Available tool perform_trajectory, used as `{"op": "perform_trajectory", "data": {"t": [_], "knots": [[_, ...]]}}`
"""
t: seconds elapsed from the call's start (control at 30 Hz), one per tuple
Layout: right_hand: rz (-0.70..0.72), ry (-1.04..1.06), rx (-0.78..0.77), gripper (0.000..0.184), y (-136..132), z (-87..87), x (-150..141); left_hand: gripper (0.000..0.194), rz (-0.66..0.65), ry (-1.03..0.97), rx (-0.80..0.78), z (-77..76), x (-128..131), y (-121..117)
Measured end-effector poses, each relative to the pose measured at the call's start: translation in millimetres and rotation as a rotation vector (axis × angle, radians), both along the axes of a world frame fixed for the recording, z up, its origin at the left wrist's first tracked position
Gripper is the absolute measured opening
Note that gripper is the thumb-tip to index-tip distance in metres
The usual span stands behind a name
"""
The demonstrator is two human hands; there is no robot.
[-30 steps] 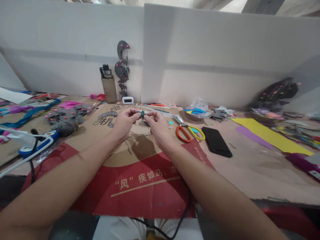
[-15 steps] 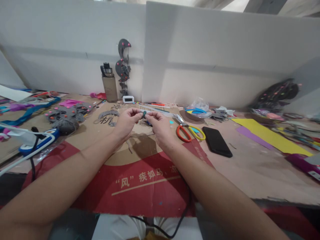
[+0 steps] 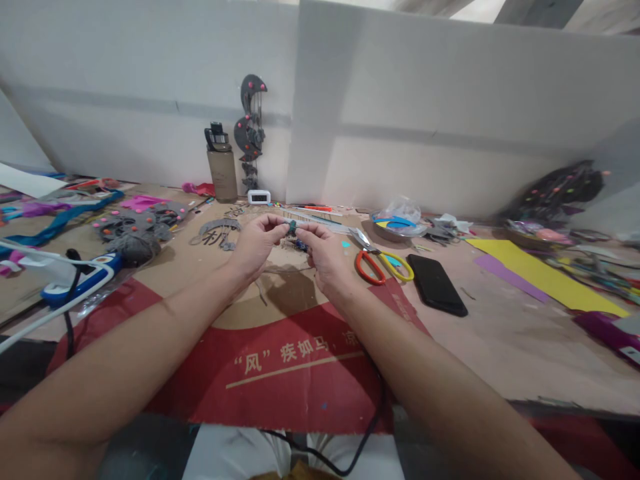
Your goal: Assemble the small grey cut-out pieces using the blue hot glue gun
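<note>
Between my fingertips is a small dark green piece [image 3: 291,229], too small to name more exactly. My left hand [image 3: 260,241] pinches it from the left with thumb and forefinger. From the other side, my right hand [image 3: 323,250] pinches its right end. Both hands are raised over a flattened red and brown cardboard sheet [image 3: 280,393]. Thin grey strands hang below my fingers. A small blue item [image 3: 301,245] shows just under the green piece, partly hidden by my right hand. Grey cut pieces [image 3: 220,230] lie on the cardboard left of my left hand.
Scissors [image 3: 373,257] with red and yellow handles lie right of my hands, beside a black phone [image 3: 437,285]. A bottle [image 3: 222,170] and a small white clock [image 3: 259,197] stand at the back. A power strip [image 3: 83,280] with cables sits left; a plastic bowl [image 3: 397,230] stands back right.
The whole view has shifted slightly, so things appear a little farther right. Both hands keep their pinch on the green piece, with only a slight finger shift.
</note>
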State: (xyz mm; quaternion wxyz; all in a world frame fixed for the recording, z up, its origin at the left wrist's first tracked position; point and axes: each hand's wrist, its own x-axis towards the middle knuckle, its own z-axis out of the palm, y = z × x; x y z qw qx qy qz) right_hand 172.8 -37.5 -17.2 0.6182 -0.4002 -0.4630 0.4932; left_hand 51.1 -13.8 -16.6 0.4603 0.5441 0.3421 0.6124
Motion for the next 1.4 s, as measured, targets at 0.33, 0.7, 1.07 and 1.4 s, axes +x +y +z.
{"op": "perform_trajectory", "data": {"t": [0.33,0.7,1.07,1.4], "knots": [[-0.032,-0.045,0.001,0.018,1.1,-1.3,1.7,0.014,0.018,0.08,0.064,-1.2,0.6,-1.4],[-0.046,-0.047,-0.009,0.016,1.4,-2.4,1.1,0.01,0.008,0.098,0.057,-2.8,2.3,-2.3],[-0.095,-0.11,0.042,0.008,1.7,-3.6,-5.9,0.012,-0.033,0.093,-0.012,-1.3,4.8,-5.4],[-0.085,-0.07,-0.049,0.015,7.8,-8.6,8.0,0.017,-0.347,-0.034,-0.273,3.7,-6.0,-1.8]]}}
